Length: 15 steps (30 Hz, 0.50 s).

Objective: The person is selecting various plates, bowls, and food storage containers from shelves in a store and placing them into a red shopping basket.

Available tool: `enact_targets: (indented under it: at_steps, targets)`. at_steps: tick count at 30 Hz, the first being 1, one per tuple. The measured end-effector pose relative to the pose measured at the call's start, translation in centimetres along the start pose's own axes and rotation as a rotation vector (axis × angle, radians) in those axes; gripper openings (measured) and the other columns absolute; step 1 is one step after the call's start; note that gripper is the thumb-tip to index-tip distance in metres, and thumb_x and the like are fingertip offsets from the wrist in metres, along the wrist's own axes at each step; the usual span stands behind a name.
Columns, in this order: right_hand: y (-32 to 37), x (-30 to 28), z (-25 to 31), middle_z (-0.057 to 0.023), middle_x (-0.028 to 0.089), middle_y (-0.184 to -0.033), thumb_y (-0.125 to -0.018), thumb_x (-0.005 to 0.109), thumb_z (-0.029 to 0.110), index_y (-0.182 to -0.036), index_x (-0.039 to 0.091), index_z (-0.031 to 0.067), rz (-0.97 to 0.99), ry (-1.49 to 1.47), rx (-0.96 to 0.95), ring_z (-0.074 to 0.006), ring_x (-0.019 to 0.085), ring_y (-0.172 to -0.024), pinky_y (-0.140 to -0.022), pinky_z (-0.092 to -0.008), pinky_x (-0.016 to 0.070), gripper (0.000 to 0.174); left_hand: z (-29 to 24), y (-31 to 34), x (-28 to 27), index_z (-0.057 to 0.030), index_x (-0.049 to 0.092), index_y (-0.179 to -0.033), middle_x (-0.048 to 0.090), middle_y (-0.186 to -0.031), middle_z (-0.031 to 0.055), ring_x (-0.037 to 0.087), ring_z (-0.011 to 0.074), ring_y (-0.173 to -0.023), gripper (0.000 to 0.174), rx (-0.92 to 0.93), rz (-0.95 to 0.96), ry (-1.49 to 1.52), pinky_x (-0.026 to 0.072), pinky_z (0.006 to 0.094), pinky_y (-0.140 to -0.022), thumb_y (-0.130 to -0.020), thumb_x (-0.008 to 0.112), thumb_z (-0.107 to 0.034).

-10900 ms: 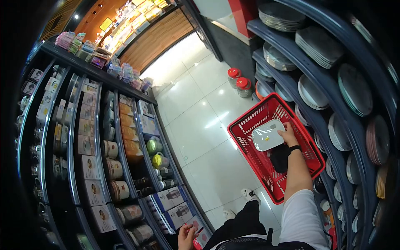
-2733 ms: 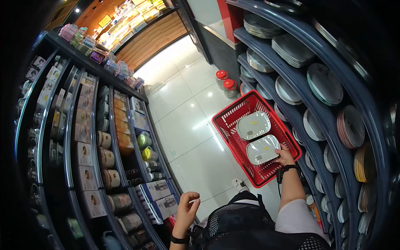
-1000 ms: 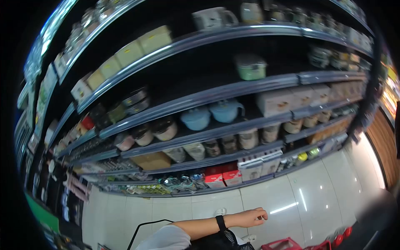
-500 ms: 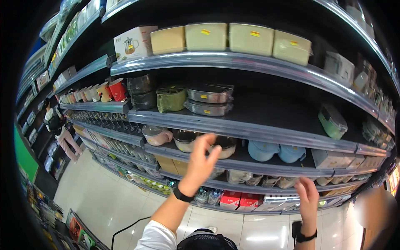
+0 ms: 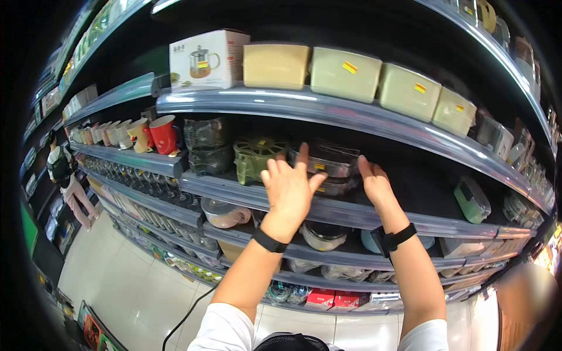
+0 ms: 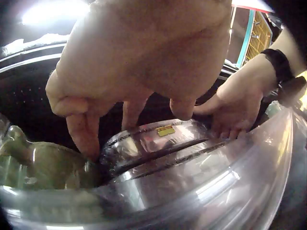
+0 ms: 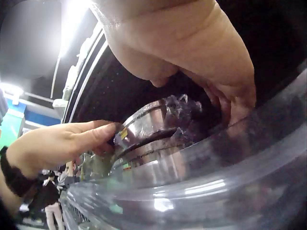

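Observation:
Two stacked metal containers in clear wrap [image 5: 328, 167] stand on the middle shelf, a yellow label on each. My left hand [image 5: 290, 190] is at their left front with fingers spread, between them and a green wrapped container [image 5: 253, 159]. At their right end is my right hand [image 5: 377, 186], fingers extended. In the left wrist view the left fingers [image 6: 86, 129] reach down beside the upper container [image 6: 168, 139]. The right wrist view shows my right hand [image 7: 192, 52] with fingers bent downward past the wrapped end of the containers [image 7: 153, 124]; firm contact cannot be told.
Above stand a teapot box [image 5: 206, 61] and several pale tubs [image 5: 345, 73]. Red mugs [image 5: 164, 136] and dark wrapped containers [image 5: 208, 146] are to the left, a green-lidded box [image 5: 471, 200] to the right. The shelf's clear front edge [image 5: 263, 196] runs below. A person [image 5: 73, 181] stands far left.
The view has turned from the red basket to this shelf and come closer. Both hands have risen from lower down to either side of the metal containers.

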State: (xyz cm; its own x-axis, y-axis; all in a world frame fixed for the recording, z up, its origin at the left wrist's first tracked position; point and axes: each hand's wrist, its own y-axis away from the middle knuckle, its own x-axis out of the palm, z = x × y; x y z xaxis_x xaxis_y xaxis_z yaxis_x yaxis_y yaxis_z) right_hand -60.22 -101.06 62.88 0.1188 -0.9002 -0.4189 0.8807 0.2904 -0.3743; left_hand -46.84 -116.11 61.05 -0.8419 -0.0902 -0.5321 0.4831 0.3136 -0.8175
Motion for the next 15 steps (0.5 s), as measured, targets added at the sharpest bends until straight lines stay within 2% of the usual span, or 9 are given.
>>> enact_targets:
  at_steps: [1, 3, 4, 8, 10, 11, 13, 14, 15]
  targets:
    - [-0.2, -0.3, -0.7, -0.0339, 0.061, -0.116, -0.090, 0.048, 0.067, -0.115, 0.060, -0.0132, -0.002, -0.002, 0.003, -0.0418, 0.056, -0.119, -0.098, -0.0382, 0.0418, 0.085, 0.0, -0.1, 0.4, -0.0132, 0.055, -0.137, 0.057, -0.111, 0.0241, 0.051, 0.0369, -0.103, 0.069, 0.003, 0.008, 0.041, 0.0365, 0.0476, -0.084, -0.081, 0.067, -0.053]
    - [0.2, 0.2, 1.4, -0.0269, 0.057, -0.127, -0.091, 0.047, 0.069, -0.127, 0.052, -0.0139, 0.042, -0.038, 0.186, -0.0327, 0.052, -0.122, -0.102, -0.0364, 0.0372, 0.091, -1.0, 0.2, 0.8, -0.0132, 0.054, -0.138, 0.058, -0.112, 0.0242, 0.050, 0.0373, -0.103, 0.070, -0.012, 0.009, 0.066, 0.0357, 0.0479, -0.085, -0.081, 0.067, -0.053]
    - [-0.2, 0.1, 1.1, -0.0276, 0.057, -0.127, -0.089, 0.046, 0.073, -0.132, 0.048, -0.0139, 0.056, -0.024, 0.210, -0.0346, 0.052, -0.122, -0.104, -0.0367, 0.0362, 0.097, -1.0, 0.2, 0.8, -0.0128, 0.053, -0.138, 0.056, -0.114, 0.0255, 0.049, 0.0381, -0.105, 0.071, -0.027, 0.051, 0.096, 0.0348, 0.0481, -0.087, -0.082, 0.067, -0.054]
    - [-0.9, 0.6, -1.4, -0.0248, 0.063, -0.118, -0.090, 0.047, 0.071, -0.119, 0.060, -0.0110, -0.014, -0.035, 0.130, -0.0329, 0.058, -0.116, -0.096, -0.0380, 0.0424, 0.088, -2.1, 0.9, 1.3, -0.0123, 0.051, -0.140, 0.052, -0.118, 0.0289, 0.046, 0.0386, -0.108, 0.072, 0.012, 0.024, 0.131, 0.0337, 0.0482, -0.089, -0.083, 0.065, -0.055]
    - [-1.7, 0.2, -3.1, -0.0172, 0.067, -0.106, -0.092, 0.056, 0.059, -0.113, 0.063, -0.0056, -0.020, -0.234, 0.148, -0.0273, 0.063, -0.102, -0.089, -0.0365, 0.0461, 0.068, -2.7, 1.1, 1.1, -0.0122, 0.051, -0.140, 0.052, -0.118, 0.0289, 0.045, 0.0385, -0.108, 0.072, 0.021, 0.040, 0.164, 0.0337, 0.0482, -0.088, -0.084, 0.065, -0.055]
    - [-1.3, -0.1, -2.9, -0.0172, 0.067, -0.106, -0.092, 0.056, 0.059, -0.113, 0.063, -0.0056, -0.021, -0.231, 0.152, -0.0273, 0.063, -0.102, -0.089, -0.0365, 0.0461, 0.068, -3.0, 1.4, 1.0, -0.0122, 0.051, -0.140, 0.052, -0.117, 0.0290, 0.045, 0.0384, -0.108, 0.072, 0.027, 0.054, 0.197, 0.0336, 0.0482, -0.088, -0.084, 0.064, -0.055]
    - [-0.1, -1.5, -1.7, -0.0085, 0.067, -0.094, -0.092, 0.064, 0.043, -0.103, 0.064, 0.0013, -0.024, -0.442, 0.197, -0.0185, 0.062, -0.087, -0.081, -0.0342, 0.0478, 0.043, -3.6, 1.9, 1.1, -0.0121, 0.049, -0.141, 0.050, -0.119, 0.0290, 0.044, 0.0383, -0.108, 0.072, 0.038, 0.083, 0.221, 0.0333, 0.0482, -0.088, -0.085, 0.064, -0.054]
    - [0.3, -2.1, -1.4, -0.0043, 0.064, -0.088, -0.091, 0.067, 0.029, -0.098, 0.062, 0.0048, -0.023, -0.570, 0.193, -0.0144, 0.061, -0.083, -0.078, -0.0335, 0.0499, 0.026, -4.0, 2.1, 0.9, -0.0124, 0.048, -0.142, 0.050, -0.119, 0.0289, 0.044, 0.0381, -0.107, 0.071, 0.056, 0.072, 0.247, 0.0332, 0.0482, -0.087, -0.085, 0.064, -0.053]
    - [0.8, -2.6, -1.1, -0.0043, 0.064, -0.088, -0.091, 0.067, 0.029, -0.098, 0.062, 0.0048, -0.032, -0.570, 0.194, -0.0144, 0.061, -0.083, -0.078, -0.0335, 0.0499, 0.026, -4.4, 2.4, 0.7, -0.0126, 0.047, -0.142, 0.049, -0.120, 0.0289, 0.044, 0.0379, -0.107, 0.071, 0.076, 0.061, 0.275, 0.0331, 0.0482, -0.087, -0.086, 0.063, -0.053]
